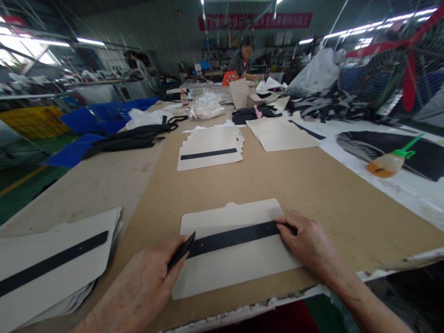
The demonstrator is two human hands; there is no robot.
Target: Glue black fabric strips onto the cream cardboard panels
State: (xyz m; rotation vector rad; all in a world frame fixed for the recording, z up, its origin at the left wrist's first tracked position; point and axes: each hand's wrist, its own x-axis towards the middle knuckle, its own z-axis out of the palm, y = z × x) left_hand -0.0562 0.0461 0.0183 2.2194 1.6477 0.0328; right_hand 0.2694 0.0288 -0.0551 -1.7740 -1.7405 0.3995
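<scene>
A cream cardboard piece [229, 263] lies on the brown board near the table's front edge. A black strip [232, 238] runs across it from left to right. My left hand [145, 282] is closed on the strip's left end, which is lifted a little off the card. My right hand [305, 243] presses and pinches the strip's right end against the card.
A pile of finished cream pieces with black strips [52, 263] sits at the left. Another pile [210, 148] and blank pieces [282, 134] lie farther back. A glue bottle with a green nozzle [390, 162] stands at the right. A person [243, 60] works at the far end.
</scene>
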